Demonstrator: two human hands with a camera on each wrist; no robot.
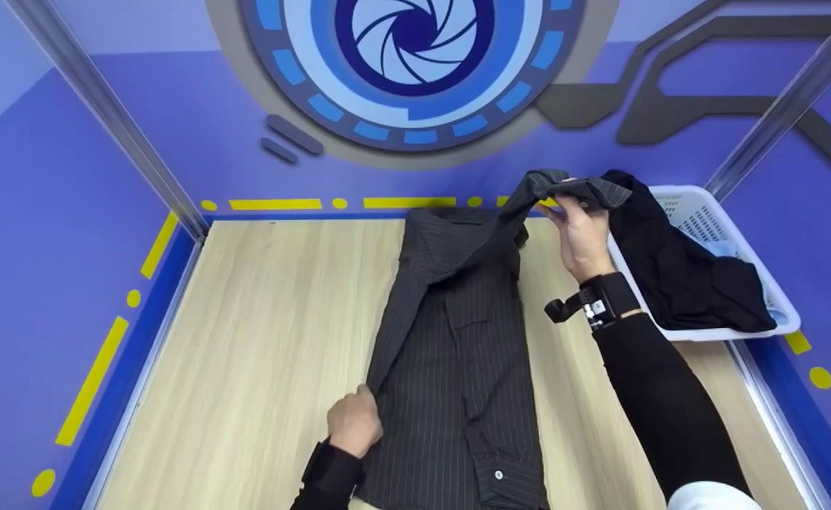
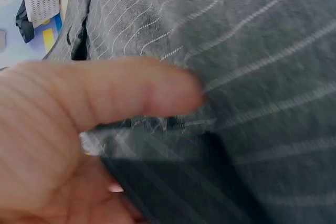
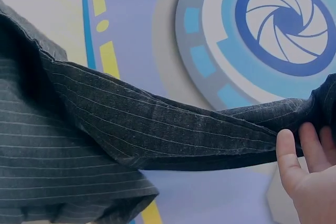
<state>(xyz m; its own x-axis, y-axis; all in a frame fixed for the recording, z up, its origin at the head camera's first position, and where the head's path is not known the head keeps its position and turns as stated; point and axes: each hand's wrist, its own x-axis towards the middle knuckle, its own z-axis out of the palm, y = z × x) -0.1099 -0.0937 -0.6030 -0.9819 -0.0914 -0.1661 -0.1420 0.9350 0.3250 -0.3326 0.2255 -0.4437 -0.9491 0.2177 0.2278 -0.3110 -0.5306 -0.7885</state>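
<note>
A dark grey pinstriped shirt lies lengthwise on the wooden table, one sleeve with a white cuff button flat along its right part. My left hand pinches the shirt's left edge low down; in the left wrist view the thumb presses on the folded striped cloth. Raised at the back right, my right hand holds the other sleeve near its cuff. That sleeve stretches across the right wrist view, lifted off the table, and the fingertips are partly hidden by cloth.
A white plastic basket stands at the right, beside my right forearm, with black clothing in it and hanging over its rim. Blue printed panels wall the table at the back and sides.
</note>
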